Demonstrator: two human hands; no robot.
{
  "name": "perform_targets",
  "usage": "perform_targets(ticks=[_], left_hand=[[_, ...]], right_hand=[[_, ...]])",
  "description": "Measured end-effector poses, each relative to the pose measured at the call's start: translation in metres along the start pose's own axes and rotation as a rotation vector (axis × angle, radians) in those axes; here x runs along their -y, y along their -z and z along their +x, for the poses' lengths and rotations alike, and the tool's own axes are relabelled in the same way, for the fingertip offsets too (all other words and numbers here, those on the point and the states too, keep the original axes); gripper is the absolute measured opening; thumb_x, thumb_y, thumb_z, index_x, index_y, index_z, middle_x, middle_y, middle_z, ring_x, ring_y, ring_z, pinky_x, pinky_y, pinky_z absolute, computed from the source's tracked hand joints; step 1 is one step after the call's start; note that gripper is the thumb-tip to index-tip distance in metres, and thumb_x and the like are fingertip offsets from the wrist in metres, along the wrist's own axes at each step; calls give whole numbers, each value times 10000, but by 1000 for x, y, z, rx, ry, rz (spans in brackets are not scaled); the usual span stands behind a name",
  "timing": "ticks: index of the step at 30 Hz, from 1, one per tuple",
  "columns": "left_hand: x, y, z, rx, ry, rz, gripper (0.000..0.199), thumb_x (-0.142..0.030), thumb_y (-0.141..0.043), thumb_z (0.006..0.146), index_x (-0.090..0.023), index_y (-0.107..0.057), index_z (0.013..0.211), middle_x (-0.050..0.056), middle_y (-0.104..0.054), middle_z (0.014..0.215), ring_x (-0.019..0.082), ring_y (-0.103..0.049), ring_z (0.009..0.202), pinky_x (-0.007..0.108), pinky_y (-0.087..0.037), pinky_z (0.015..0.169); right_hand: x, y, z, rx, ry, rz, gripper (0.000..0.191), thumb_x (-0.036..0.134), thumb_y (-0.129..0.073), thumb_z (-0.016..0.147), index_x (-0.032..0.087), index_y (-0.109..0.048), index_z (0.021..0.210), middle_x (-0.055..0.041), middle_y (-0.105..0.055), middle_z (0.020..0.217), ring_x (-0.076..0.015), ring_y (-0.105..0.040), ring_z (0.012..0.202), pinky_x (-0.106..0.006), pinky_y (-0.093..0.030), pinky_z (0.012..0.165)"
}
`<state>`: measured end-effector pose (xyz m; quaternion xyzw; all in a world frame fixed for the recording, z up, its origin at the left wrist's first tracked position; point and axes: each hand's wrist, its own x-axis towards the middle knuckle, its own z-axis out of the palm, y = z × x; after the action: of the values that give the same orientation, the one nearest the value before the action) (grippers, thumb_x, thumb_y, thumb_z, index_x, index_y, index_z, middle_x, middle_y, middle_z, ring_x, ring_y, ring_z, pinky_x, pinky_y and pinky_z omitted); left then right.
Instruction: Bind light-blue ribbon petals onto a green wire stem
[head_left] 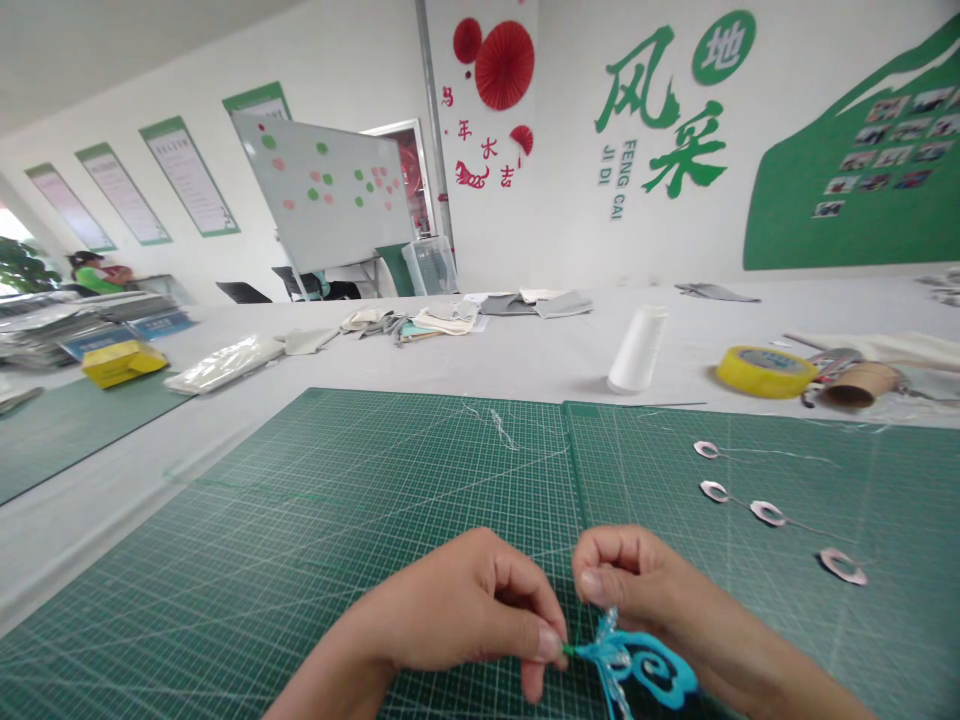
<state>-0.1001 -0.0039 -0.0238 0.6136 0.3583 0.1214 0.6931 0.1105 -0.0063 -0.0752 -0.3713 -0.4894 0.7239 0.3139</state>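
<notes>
Between the thumb and forefinger of my left hand [480, 610] is the short green stem of a turquoise butterfly-shaped ornament [660, 672]. Its one plainly visible wing has a spiral inside, and clear glittery pieces sit at the middle. The lower part of the ornament runs out of the frame's bottom edge. My right hand [630, 575] is closed in a pinch just above the ornament, its thumb against curled fingers. Whatever lies in that pinch, if anything, is too small to make out. Both hands are over the green cutting mat [360, 480].
Several pale rings [768, 514] with thin wires lie on the right-hand mat [637, 470]. Loose white thread [501, 428] rests near the mat's far edge. Beyond are a white roll [637, 348], yellow tape [765, 371], a cardboard tube [860, 384] and cloth pieces [446, 318]. A person [94, 275] sits far left.
</notes>
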Motion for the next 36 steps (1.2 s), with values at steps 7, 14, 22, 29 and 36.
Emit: perform_targets(ticks=[7, 14, 22, 29, 36], left_hand=[[4, -5, 2, -186, 7, 318, 161, -173, -547, 758, -168, -681, 668, -29, -630, 567, 89, -387, 463, 217, -270, 457], [12, -1, 8, -373, -29, 392, 197, -236, -531, 819, -168, -675, 703, -2, -673, 623, 104, -430, 500, 226, -304, 485], [7, -1, 12, -513, -81, 264, 158, -247, -550, 828, -164, -639, 726, 5, -671, 623, 115, -472, 542, 235, -360, 566], [6, 0, 12, -557, -80, 228, 163, -264, -549, 837, -162, -629, 738, -2, -654, 630, 102, -427, 501, 225, -315, 500], [4, -1, 12, -596, -139, 237, 166, -252, -553, 844, -164, -636, 730, 7, -650, 634, 126, -513, 583, 240, -364, 563]], right_hand=[[14, -5, -4, -66, 135, -351, 427, 566, -651, 779, 177, -546, 638, 85, -316, 541, -90, -224, 513, -219, -177, 455], [19, -17, -15, -304, 401, -903, 246, 289, -533, 894, 209, -656, 697, 50, -439, 548, -122, -435, 509, -236, -324, 483], [5, -21, -18, -343, 777, -1193, 212, 166, -478, 938, 205, -656, 831, 16, -582, 620, -127, -556, 536, -244, -381, 501], [-2, -27, -18, -443, 895, -1271, 241, 136, -449, 940, 180, -677, 873, -12, -614, 629, -143, -584, 519, -261, -429, 499], [-6, -29, -17, -461, 922, -1257, 210, 123, -470, 938, 173, -672, 913, -16, -630, 637, -147, -604, 525, -262, -433, 495]])
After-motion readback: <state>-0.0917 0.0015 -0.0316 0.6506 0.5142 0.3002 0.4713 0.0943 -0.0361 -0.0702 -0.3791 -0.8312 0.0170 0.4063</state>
